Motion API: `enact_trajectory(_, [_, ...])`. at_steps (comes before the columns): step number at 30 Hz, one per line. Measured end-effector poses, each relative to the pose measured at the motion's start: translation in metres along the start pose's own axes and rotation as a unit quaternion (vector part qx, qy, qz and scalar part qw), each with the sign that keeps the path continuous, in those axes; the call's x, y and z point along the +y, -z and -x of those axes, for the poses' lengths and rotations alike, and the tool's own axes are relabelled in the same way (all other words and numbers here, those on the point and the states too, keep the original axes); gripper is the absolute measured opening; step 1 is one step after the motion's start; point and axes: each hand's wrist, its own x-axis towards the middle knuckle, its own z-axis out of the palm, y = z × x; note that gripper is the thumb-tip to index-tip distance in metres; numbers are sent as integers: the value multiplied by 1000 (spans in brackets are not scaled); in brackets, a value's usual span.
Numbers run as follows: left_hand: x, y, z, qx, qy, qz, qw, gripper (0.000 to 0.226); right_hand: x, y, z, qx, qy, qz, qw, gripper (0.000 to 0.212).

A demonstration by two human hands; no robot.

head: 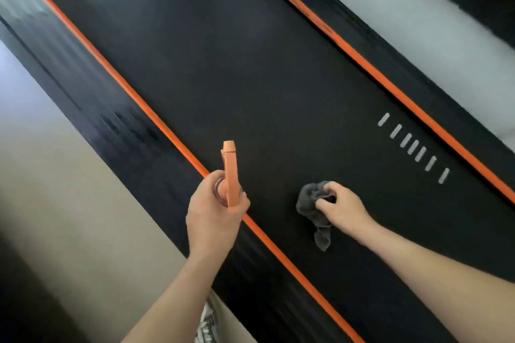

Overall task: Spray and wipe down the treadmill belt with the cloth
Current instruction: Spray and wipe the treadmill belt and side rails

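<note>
The black treadmill belt (250, 78) runs diagonally from upper left to lower right, edged by two orange stripes. My left hand (214, 214) grips a spray bottle with an orange spray head (230, 172), held above the left orange stripe with its nozzle pointing away from me over the belt. My right hand (341, 209) holds a crumpled dark grey cloth (312, 206) down on the belt, and a tail of the cloth trails toward me. Several white dashes (412, 147) are printed on the belt to the right of that hand.
Black ribbed side rails (106, 108) flank the belt outside each orange stripe (390, 78). Pale floor (55, 203) lies to the left, and a light surface (418, 22) lies at upper right. A patterned piece of fabric (207, 323) shows at the bottom between my arms.
</note>
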Motion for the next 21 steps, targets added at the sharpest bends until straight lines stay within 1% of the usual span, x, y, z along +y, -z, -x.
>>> enact_trajectory(1, [4,-9,1,-2,-20,-1,1000,28,-11,0,-8,0,70,61,996,29])
enact_trajectory(3, [6,-22,1,3,-46,-5,999,32,-35,-19,-22,-2,206,180,962,44])
enact_trajectory(4, [8,-29,1,7,-56,-10,998,37,-43,-35,-27,-1,260,216,941,51])
enact_trajectory(5, [10,-33,1,12,-62,-14,998,42,-48,-51,-32,-7,294,241,925,58])
enact_trajectory(6, [9,-38,0,18,-65,-11,998,45,-51,-66,-36,-1,313,241,919,62])
enact_trajectory(7, [9,-46,0,30,-71,-4,997,45,-48,-78,-41,15,323,226,919,62])
enact_trajectory(10, [10,-65,3,65,-67,27,995,41,-31,-90,-52,93,370,213,899,53])
enact_trajectory(11, [11,-81,9,78,-69,44,994,46,-13,-83,-58,104,380,211,895,54])
enact_trajectory(12, [14,-89,15,83,-72,50,993,58,3,-75,-60,123,384,210,891,56])
enact_trajectory(13, [17,-93,18,78,-78,50,993,74,18,-67,-63,139,375,207,893,56])
enact_trajectory(14, [22,-108,27,57,-93,40,993,87,52,-54,-64,164,347,202,901,56])
enact_trajectory(15, [23,-117,33,39,-106,34,993,93,81,-41,-61,167,308,197,916,55])
enact_trajectory(16, [23,-124,37,26,-109,29,993,93,116,-29,-57,190,267,186,926,60])
enact_trajectory(17, [23,-131,42,13,-106,38,994,85,150,-16,-49,210,210,164,941,69])
enact_trajectory(18, [22,-140,43,6,-98,42,994,73,182,-3,-41,225,137,115,958,74])
enact_trajectory(19, [24,-151,44,1,-94,42,995,63,204,10,-34,235,55,59,969,71])
enact_trajectory(20, [25,-159,44,-4,-95,44,994,60,213,17,-30,251,-8,-6,968,64])
enact_trajectory(21, [25,-160,44,-6,-100,44,994,62,205,15,-29,273,-38,-64,959,56])
